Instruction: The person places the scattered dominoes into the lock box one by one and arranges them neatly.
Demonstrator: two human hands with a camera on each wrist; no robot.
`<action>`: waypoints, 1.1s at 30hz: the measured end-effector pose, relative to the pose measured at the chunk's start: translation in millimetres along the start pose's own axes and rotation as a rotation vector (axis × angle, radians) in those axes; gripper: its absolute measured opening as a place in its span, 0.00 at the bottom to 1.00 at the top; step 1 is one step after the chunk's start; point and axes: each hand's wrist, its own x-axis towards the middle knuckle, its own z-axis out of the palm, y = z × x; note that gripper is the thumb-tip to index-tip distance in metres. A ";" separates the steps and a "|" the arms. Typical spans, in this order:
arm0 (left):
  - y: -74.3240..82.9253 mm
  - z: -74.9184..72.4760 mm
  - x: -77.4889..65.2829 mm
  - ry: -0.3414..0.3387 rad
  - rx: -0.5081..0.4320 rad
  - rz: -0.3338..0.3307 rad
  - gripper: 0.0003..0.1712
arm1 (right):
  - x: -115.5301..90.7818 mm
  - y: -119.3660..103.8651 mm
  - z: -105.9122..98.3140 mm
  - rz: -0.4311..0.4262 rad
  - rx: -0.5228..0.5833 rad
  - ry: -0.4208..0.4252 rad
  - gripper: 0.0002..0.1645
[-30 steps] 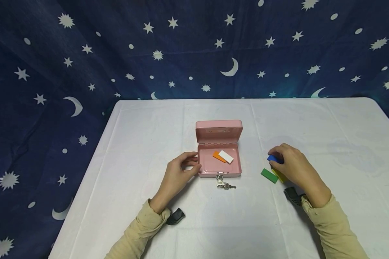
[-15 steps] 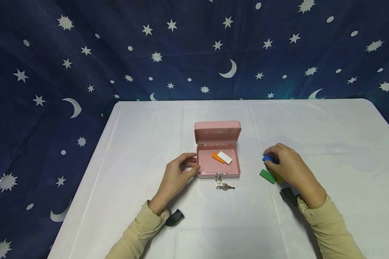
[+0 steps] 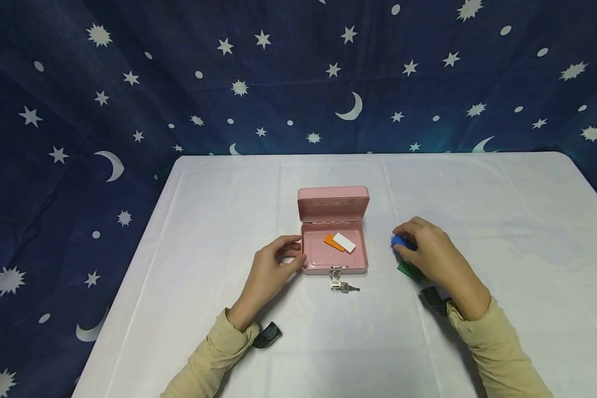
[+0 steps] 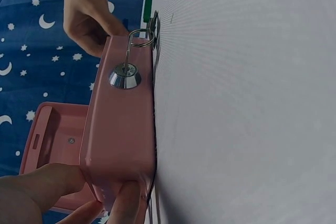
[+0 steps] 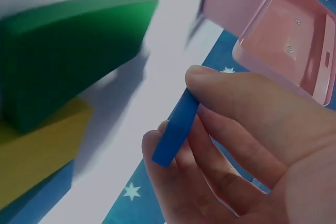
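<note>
A pink cash box (image 3: 310, 260) stands on the table, its lid (image 3: 334, 205) raised. Inside lie an orange block (image 3: 329, 240) and a white block (image 3: 345, 243), partly overlapping. My left hand (image 3: 273, 268) rests its fingertips and thumb against the box's left wall. To the right of the box, my right hand (image 3: 435, 254) pinches a blue block (image 5: 176, 129) between thumb and fingers. Below that hand a green block (image 5: 79, 40) lies on a yellow block (image 5: 50, 142), with another blue block (image 5: 44, 198) beneath; the head view mostly hides this pile.
A metal lock (image 3: 335, 280) with keys (image 3: 350, 287) sits at the box's front. White cloth covers the table (image 3: 219, 204). Dark blue fabric (image 3: 258, 99) with stars and moons hangs behind and to the left.
My right hand has moved left toward the box with the blue block, and now covers the yellow block in the head view. The left hand stays against the box.
</note>
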 end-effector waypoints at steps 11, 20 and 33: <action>-0.7 -0.4 0.6 0.001 -0.006 0.008 0.21 | 7.6 -16.2 4.8 -0.049 -0.002 -0.014 0.13; 0.2 -0.8 0.0 -0.002 -0.004 0.000 0.21 | 12.3 -31.3 7.8 -0.067 -0.004 -0.019 0.13; -0.5 -0.4 0.9 0.001 0.004 -0.001 0.21 | 13.7 -46.7 12.1 -0.118 0.018 -0.004 0.12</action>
